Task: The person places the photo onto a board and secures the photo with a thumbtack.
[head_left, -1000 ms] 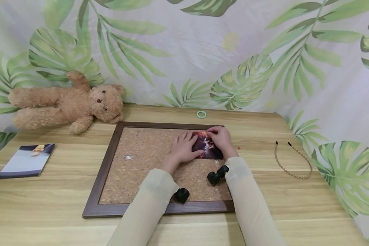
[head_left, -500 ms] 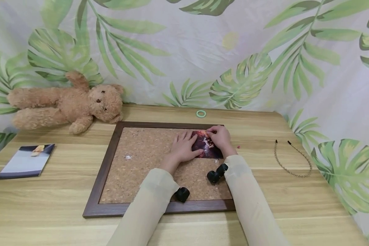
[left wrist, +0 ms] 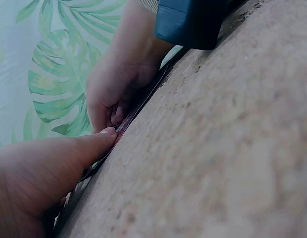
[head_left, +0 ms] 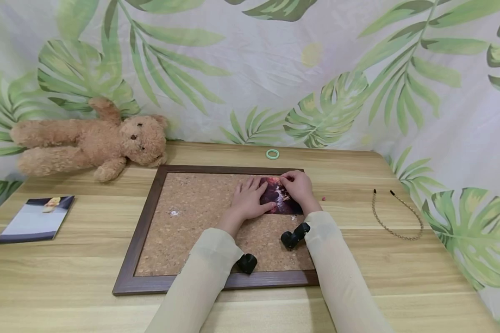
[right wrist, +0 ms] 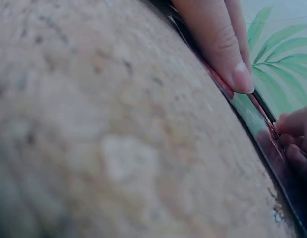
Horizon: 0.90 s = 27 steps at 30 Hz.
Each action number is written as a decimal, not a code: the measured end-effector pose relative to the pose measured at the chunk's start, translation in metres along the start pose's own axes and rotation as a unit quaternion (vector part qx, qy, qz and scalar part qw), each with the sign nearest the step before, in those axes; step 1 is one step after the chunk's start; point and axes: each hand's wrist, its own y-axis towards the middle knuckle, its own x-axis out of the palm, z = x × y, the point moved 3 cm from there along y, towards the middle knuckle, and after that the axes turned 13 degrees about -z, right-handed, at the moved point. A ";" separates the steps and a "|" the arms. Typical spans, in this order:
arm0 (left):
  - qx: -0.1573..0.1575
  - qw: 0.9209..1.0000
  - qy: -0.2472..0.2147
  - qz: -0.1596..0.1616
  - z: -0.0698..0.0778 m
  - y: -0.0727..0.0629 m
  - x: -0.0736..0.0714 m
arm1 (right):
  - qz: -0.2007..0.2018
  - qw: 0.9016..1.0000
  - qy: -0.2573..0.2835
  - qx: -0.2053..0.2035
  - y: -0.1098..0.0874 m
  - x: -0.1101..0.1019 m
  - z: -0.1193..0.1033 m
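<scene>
Cork board, brown frame, flat on the worktop. From where I stand, the person works from the near side. Clock positions are read from the board's centre, 12 being the far edge.

Photo: on the cork at 2 o'clock, just inside the frame.

Left hand: fingers released and spread, laid over the photo's 9 o'clock edge; thumb on the photo at 8 o'clock.

Right hand: fingers pinched on what looks like a small item at the photo's 12 o'clock edge; its kind cannot be told.

Step in hand, as I judge it: securing the photo at that edge. The next move calls for straight pressure into the cork at the pinch, the left hand bearing down so the photo cannot turn. Release the pinch only when the edge holds.

Surroundings: card, 9 o'clock; bear, lying at 10; ring, 1; pink bit, just outside the frame between 2 and 3; chain, 3.
</scene>
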 end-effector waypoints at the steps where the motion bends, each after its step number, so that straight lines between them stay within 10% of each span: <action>1: 0.000 1.000 -0.002 -0.001 0.000 0.000 0.000 | 0.000 1.000 0.007 0.007 0.000 0.000 0.001; 19: 0.004 1.000 -0.014 0.005 0.003 0.001 -0.003 | -0.008 0.999 0.001 0.053 0.000 -0.007 -0.003; 27: 0.042 0.992 -0.118 0.026 -0.006 -0.011 -0.018 | -0.110 0.994 -0.013 0.022 -0.003 -0.026 -0.021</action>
